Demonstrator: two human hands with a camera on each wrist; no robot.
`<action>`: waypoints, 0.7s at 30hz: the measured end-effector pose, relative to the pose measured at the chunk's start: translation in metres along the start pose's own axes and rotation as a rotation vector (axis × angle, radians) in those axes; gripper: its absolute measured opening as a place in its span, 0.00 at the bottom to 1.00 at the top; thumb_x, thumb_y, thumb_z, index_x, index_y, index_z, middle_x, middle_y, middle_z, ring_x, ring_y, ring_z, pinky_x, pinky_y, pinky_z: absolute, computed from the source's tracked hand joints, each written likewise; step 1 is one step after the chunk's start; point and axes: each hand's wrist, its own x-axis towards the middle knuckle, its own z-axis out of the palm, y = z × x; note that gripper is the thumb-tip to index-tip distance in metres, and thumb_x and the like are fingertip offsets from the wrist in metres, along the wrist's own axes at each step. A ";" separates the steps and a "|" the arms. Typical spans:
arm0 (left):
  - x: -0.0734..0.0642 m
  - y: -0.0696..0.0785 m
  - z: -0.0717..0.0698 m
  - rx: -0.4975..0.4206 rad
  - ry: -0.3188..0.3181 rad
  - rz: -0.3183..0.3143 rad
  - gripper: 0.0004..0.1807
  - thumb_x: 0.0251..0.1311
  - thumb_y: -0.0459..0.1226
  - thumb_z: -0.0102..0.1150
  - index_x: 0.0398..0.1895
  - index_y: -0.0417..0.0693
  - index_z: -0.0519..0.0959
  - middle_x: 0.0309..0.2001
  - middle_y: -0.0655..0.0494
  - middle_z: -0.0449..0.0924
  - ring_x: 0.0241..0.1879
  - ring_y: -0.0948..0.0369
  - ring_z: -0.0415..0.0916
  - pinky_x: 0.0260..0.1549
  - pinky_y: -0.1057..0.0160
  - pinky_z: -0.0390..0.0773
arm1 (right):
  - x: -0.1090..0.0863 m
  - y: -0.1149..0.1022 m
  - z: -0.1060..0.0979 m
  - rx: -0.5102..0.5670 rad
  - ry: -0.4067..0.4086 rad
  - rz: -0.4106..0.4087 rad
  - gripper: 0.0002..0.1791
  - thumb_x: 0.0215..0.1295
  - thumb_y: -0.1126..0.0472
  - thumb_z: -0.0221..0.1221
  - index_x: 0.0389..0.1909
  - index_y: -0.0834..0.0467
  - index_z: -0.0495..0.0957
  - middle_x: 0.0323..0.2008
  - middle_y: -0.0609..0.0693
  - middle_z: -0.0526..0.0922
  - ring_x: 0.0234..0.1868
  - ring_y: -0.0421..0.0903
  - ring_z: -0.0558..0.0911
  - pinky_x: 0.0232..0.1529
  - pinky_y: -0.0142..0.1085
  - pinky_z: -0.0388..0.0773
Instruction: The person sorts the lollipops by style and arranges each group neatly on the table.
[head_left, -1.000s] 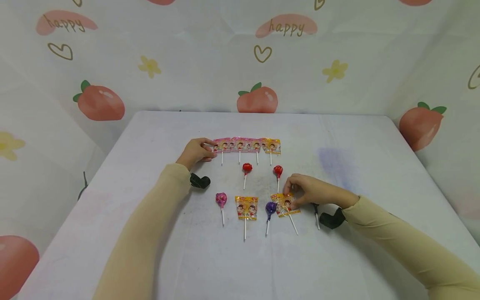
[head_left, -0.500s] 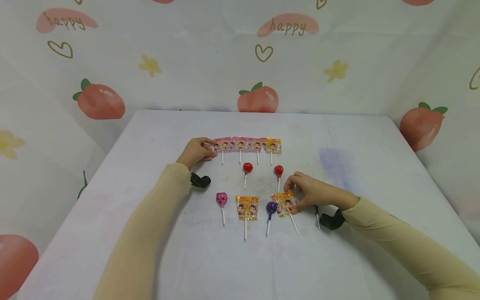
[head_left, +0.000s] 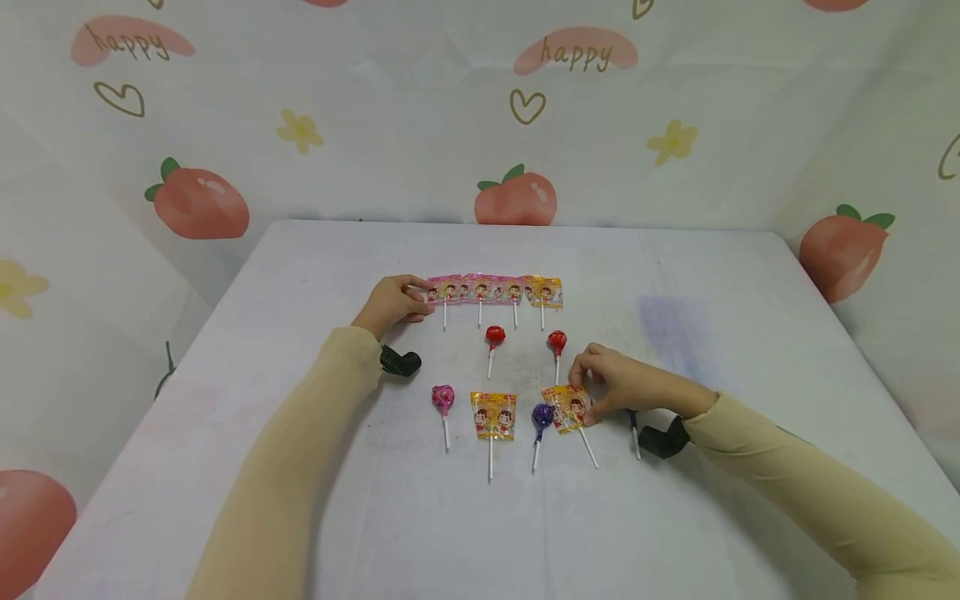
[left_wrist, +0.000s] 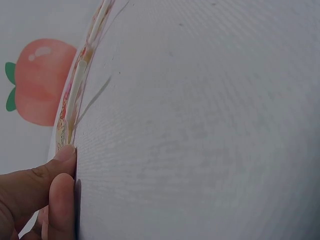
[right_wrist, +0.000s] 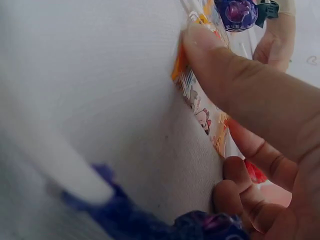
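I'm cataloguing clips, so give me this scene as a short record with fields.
left hand: holds a pink packet at the back row's left end
right hand: holds a tilted yellow packet
back row's right end: upper yellow packet
middle: two red lollipops
front: pink lollipop, straight yellow packet, purple lollipop
partly hidden: another lollipop beside the right hand

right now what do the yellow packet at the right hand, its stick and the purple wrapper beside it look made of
Yellow packet: likely thin glossy plastic film, from its glints and creases. Stick: smooth, white; plastic or rolled paper, can't tell which. Purple wrapper: shiny foil or plastic film, from its highlights and gathered neck.
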 end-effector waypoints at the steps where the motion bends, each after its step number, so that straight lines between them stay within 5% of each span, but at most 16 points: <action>1: 0.000 0.000 0.000 -0.001 -0.002 0.002 0.24 0.56 0.29 0.66 0.58 0.48 0.77 0.36 0.53 0.70 0.26 0.67 0.76 0.28 0.72 0.82 | -0.001 0.000 -0.001 0.006 0.000 0.001 0.24 0.45 0.53 0.76 0.38 0.53 0.73 0.40 0.48 0.69 0.40 0.44 0.66 0.42 0.35 0.68; 21: -0.002 0.001 0.000 0.011 0.000 0.014 0.24 0.57 0.29 0.66 0.58 0.48 0.77 0.37 0.53 0.70 0.27 0.66 0.76 0.29 0.72 0.82 | 0.002 -0.005 0.004 -0.050 0.028 -0.043 0.32 0.40 0.44 0.77 0.44 0.51 0.73 0.42 0.50 0.69 0.47 0.47 0.69 0.47 0.41 0.69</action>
